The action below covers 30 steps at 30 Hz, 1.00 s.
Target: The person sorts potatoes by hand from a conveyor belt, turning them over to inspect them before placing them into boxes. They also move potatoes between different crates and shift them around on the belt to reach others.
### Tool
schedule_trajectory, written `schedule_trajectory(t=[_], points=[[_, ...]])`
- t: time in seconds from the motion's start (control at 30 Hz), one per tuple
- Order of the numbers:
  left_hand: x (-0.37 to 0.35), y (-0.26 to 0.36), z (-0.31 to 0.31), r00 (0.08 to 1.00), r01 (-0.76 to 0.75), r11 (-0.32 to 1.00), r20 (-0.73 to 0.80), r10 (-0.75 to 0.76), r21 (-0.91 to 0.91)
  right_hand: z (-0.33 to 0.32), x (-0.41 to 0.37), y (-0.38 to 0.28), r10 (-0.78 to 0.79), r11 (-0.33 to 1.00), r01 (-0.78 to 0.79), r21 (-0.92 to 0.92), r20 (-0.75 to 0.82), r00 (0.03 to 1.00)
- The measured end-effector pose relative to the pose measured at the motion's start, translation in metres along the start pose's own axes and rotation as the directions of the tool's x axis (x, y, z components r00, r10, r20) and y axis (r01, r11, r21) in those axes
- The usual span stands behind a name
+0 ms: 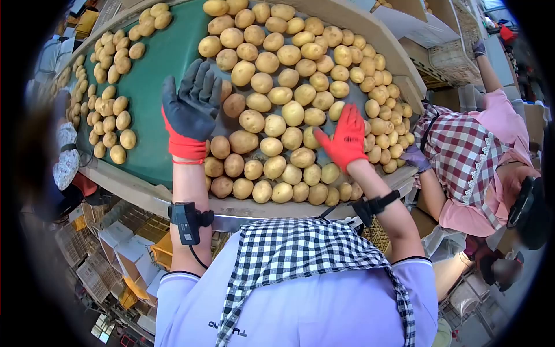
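Many yellow-brown potatoes (292, 113) lie spread over the sorting table in front of me. My left hand (193, 101), in a red glove with a dark grey palm, is palm up at the left edge of the potatoes, fingers apart, with no potato in it. My right hand (348, 137), in a red glove, rests back up on the potatoes at the right of the pile, its thumb pointing left and its fingers extended. Whatever lies under its palm is hidden.
A green belt (165, 75) with more potatoes in clusters runs at the left. The table's wooden rim (133, 194) passes before me. At the right a person in a checked apron (462, 150) has a gloved hand by the rim; another person's sleeve (65, 165) shows far left.
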<state>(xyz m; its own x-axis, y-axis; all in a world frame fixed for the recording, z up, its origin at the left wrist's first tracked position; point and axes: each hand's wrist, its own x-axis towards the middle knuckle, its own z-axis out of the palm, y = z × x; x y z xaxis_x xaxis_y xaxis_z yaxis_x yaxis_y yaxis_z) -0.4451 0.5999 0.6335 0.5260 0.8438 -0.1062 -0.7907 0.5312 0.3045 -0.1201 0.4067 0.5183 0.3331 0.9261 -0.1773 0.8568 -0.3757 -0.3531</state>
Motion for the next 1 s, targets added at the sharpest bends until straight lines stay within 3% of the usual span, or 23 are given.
schedule_trajectory(t=[0.13,0.17,0.2,0.23,0.27,0.3,0.33,0.4,0.43,0.5,0.53,0.57,0.63,0.67,0.7,0.77,0.83,0.87,1.0], points=[[-0.001,-0.008,0.009,0.993,-0.002,0.999,-0.117,0.006,0.041,-0.041,-0.074,-0.008,-0.22,0.928,0.287,-0.237,0.272,0.937],[-0.001,-0.017,0.015,0.972,0.002,0.904,-0.214,0.099,0.427,-0.046,-0.077,-0.002,-0.222,0.928,0.29,-0.235,0.276,0.935],[-0.002,-0.02,0.02,0.94,0.054,0.668,-0.263,0.216,0.742,-0.052,-0.079,0.009,-0.195,0.919,0.26,-0.297,0.229,0.954],[-0.006,-0.018,0.03,0.989,0.111,0.271,-0.134,0.069,0.956,-0.056,-0.08,0.018,-0.17,0.906,0.226,-0.359,0.18,0.969],[-0.01,-0.028,0.028,0.99,0.132,-0.053,-0.134,-0.04,0.99,-0.053,-0.077,0.023,-0.065,0.965,0.112,-0.239,0.195,0.979],[-0.012,-0.042,0.026,0.976,0.096,-0.372,-0.161,-0.147,0.923,-0.055,-0.072,0.018,-0.059,0.965,0.105,-0.24,0.188,0.98],[-0.017,-0.057,0.025,0.976,0.088,-0.37,-0.155,-0.155,0.925,-0.057,-0.069,0.01,-0.106,0.976,0.129,-0.175,0.132,0.986],[-0.029,-0.083,0.022,0.977,-0.132,-0.852,-0.076,-0.197,0.507,-0.055,-0.062,-0.004,-0.218,0.962,0.225,-0.154,0.063,0.974],[-0.032,-0.087,0.019,0.975,-0.136,-0.849,-0.081,-0.205,0.511,-0.054,-0.06,-0.013,-0.209,0.964,0.218,-0.155,0.07,0.975],[-0.031,-0.092,0.019,0.968,-0.086,-0.88,-0.171,-0.185,0.467,-0.058,-0.055,-0.04,-0.403,0.91,0.403,-0.096,0.022,0.915],[-0.024,-0.091,0.025,0.916,-0.067,-0.918,-0.34,-0.212,0.39,-0.055,-0.054,-0.049,-0.469,0.882,0.469,-0.045,-0.009,0.883],[-0.022,-0.086,0.03,0.921,-0.076,-0.917,-0.325,-0.216,0.392,-0.055,-0.052,-0.056,-0.531,0.847,0.531,-0.007,-0.046,0.846],[-0.013,-0.062,0.026,0.896,0.222,-0.657,-0.416,-0.153,0.721,-0.058,-0.053,-0.074,-0.648,0.76,0.644,0.089,0.02,0.761],[-0.01,-0.046,0.021,0.924,0.25,-0.354,-0.332,-0.192,0.901,-0.052,-0.051,-0.082,-0.711,0.695,0.701,0.158,0.006,0.703],[-0.01,-0.03,0.015,0.945,0.259,-0.01,-0.255,-0.203,0.966,-0.042,-0.05,-0.093,-0.77,0.619,0.75,0.234,-0.012,0.638],[-0.006,-0.009,0.003,0.979,0.184,0.459,-0.206,-0.002,0.869,-0.027,-0.036,-0.124,-0.871,0.479,0.877,0.031,-0.107,0.48],[-0.004,0.021,-0.014,0.971,0.24,0.797,-0.149,-0.189,0.554,-0.004,-0.023,-0.157,-0.81,0.584,0.81,0.055,-0.018,0.586],[-0.009,0.003,0.007,0.992,0.123,0.894,-0.03,-0.122,0.43,0.003,-0.019,-0.166,-0.805,0.591,0.805,0.048,-0.03,0.593],[-0.002,-0.012,-0.001,0.988,0.156,0.94,-0.038,-0.152,0.305,0.029,-0.012,-0.191,-0.512,0.834,0.493,0.248,0.016,0.859]])
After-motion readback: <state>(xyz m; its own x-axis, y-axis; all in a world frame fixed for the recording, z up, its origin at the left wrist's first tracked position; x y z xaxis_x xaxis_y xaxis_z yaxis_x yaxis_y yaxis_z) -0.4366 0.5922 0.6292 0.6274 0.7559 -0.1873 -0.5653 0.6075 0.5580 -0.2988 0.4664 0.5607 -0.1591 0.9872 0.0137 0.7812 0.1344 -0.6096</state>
